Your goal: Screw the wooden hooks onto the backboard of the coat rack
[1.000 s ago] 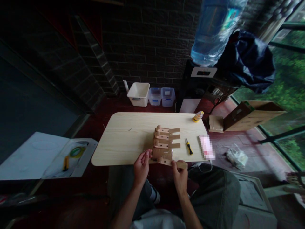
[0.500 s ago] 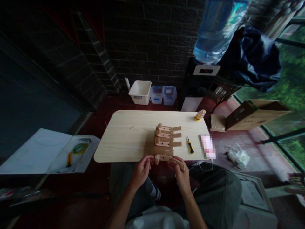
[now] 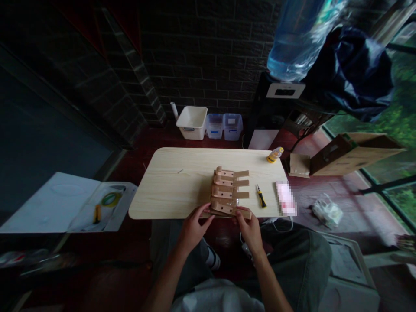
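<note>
A curved wooden piece with drilled holes, hook-like at one end (image 3: 222, 208), lies across the near end of a brown cardboard box (image 3: 224, 201) on the table. My right hand (image 3: 249, 229) pinches its right end between thumb and fingers. At the box's near left corner is my left hand (image 3: 194, 229), thumb and index finger apart, close to the piece's left end; whether it touches is hard to see. Several matching wooden pieces (image 3: 222, 189) lie side by side farther back on the box, their flat ends jutting right.
On the pale table (image 3: 169, 186) are a yellow-black screwdriver (image 3: 261, 197), a yellow-capped bottle (image 3: 274, 155) and a blurred pink item (image 3: 286, 198). A white open case (image 3: 74, 203) lies to the left. Storage bins (image 3: 192, 123) and a water dispenser (image 3: 276, 106) stand behind; a carton (image 3: 351, 154) sits right.
The near wooden piece has gone from between both hands, in front of the box, onto the box's near end. My left fingers have spread. The view has shifted slightly.
</note>
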The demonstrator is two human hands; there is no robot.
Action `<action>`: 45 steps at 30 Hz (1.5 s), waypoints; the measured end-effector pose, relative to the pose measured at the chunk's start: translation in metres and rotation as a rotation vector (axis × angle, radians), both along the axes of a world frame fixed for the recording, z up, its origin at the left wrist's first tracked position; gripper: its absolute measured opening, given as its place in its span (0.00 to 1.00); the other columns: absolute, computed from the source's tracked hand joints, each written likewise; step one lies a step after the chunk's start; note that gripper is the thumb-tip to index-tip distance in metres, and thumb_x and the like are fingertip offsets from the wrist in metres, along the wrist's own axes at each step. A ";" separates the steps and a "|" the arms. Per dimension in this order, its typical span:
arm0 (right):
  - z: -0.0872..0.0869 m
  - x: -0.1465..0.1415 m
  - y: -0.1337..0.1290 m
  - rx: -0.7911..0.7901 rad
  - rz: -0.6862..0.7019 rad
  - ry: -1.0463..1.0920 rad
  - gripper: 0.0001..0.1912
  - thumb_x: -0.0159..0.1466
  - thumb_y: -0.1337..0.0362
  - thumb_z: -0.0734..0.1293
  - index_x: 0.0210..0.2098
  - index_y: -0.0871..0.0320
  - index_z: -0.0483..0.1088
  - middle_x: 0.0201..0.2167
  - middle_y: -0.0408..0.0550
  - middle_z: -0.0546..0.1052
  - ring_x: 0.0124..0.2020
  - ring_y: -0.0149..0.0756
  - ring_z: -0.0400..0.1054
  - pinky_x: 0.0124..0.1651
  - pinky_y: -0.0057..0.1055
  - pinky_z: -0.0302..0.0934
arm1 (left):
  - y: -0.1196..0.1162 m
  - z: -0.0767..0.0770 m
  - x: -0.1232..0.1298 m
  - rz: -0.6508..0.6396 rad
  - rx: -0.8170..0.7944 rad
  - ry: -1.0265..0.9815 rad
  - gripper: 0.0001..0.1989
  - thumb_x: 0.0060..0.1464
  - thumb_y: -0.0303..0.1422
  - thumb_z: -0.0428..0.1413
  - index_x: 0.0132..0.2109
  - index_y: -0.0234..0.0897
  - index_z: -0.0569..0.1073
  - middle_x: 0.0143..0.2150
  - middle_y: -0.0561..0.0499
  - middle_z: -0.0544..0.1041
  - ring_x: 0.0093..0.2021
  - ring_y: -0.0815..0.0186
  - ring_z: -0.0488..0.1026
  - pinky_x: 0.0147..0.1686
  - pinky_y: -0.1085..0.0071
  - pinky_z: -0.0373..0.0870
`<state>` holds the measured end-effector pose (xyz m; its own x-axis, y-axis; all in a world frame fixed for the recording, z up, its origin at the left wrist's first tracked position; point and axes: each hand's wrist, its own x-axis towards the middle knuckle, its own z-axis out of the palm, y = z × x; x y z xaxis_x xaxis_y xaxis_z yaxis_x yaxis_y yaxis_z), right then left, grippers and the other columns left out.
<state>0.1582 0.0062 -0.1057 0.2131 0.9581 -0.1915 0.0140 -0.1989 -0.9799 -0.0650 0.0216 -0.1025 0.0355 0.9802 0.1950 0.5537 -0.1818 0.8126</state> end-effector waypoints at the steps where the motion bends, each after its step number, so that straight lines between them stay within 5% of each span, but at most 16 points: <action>1: -0.001 0.001 0.001 -0.006 0.009 -0.003 0.23 0.63 0.47 0.68 0.46 0.59 0.74 0.32 0.50 0.81 0.31 0.41 0.75 0.36 0.35 0.70 | 0.001 -0.001 0.000 0.011 0.010 0.007 0.22 0.56 0.40 0.61 0.57 0.46 0.74 0.46 0.48 0.82 0.45 0.60 0.80 0.49 0.64 0.77; 9: -0.010 0.004 0.005 -0.010 -0.007 -0.029 0.25 0.58 0.44 0.71 0.43 0.59 0.74 0.33 0.49 0.81 0.32 0.41 0.75 0.38 0.35 0.69 | 0.001 -0.007 -0.004 0.079 0.043 0.037 0.16 0.55 0.40 0.62 0.51 0.46 0.77 0.44 0.49 0.82 0.44 0.60 0.80 0.50 0.63 0.75; 45: -0.004 0.012 0.003 0.000 -0.011 -0.035 0.23 0.62 0.45 0.69 0.43 0.58 0.74 0.31 0.49 0.81 0.31 0.41 0.75 0.37 0.35 0.69 | 0.004 -0.007 0.011 0.101 0.030 0.001 0.13 0.57 0.39 0.61 0.49 0.46 0.78 0.43 0.49 0.83 0.42 0.61 0.80 0.48 0.64 0.76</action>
